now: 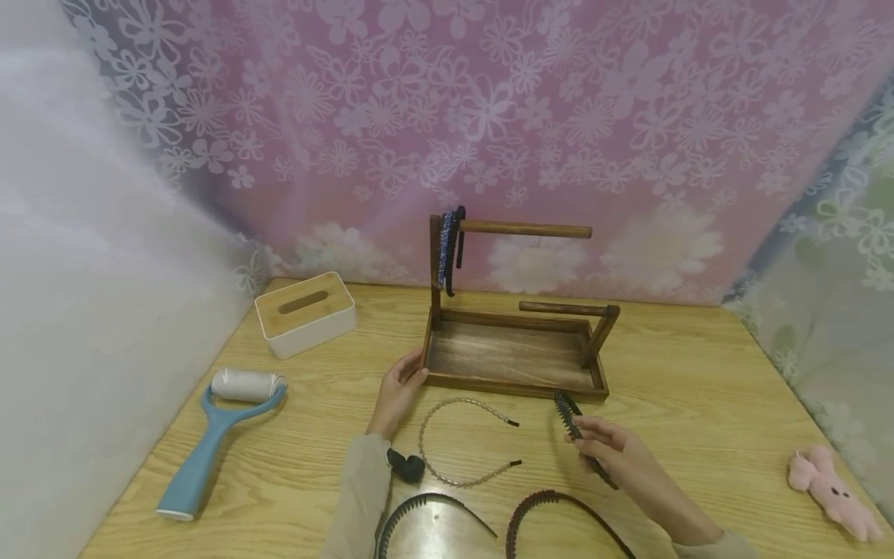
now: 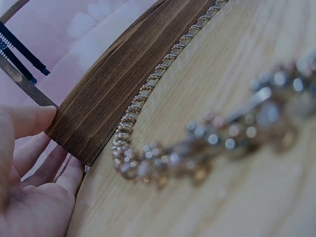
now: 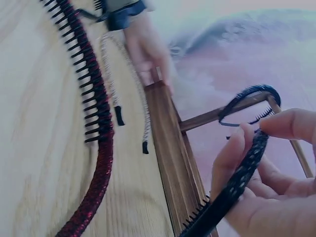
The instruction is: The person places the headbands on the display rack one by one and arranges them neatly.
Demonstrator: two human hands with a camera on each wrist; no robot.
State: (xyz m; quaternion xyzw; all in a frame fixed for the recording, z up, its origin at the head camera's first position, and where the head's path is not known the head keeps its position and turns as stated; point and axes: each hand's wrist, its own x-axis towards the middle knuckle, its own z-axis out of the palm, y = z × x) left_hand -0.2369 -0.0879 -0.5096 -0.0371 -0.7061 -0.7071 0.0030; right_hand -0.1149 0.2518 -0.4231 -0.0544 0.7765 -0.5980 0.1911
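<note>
A dark wooden stand [image 1: 517, 390] with a tray base and two horizontal bars stands on the table. My left hand [image 1: 398, 392] grips its front left corner, thumb on the edge and fingers around the side. In my right hand [image 1: 621, 458] a black toothed headband [image 3: 242, 173] is pinched between thumb and fingers, near the tray's front right. On the upper bar hang a blue-patterned headband [image 1: 443, 252] and a black one. A beaded headband [image 1: 422, 442] lies between my hands. Closer in lie a black toothed headband [image 1: 405, 508] and a dark red one [image 3: 104, 173].
A white tissue box [image 1: 314, 334] with a wooden lid sits at the back left. In front of it lies a blue-handled lint roller [image 1: 202, 458]. A pink plush toy [image 1: 831, 493] is at the right edge. Flowered curtains surround the table.
</note>
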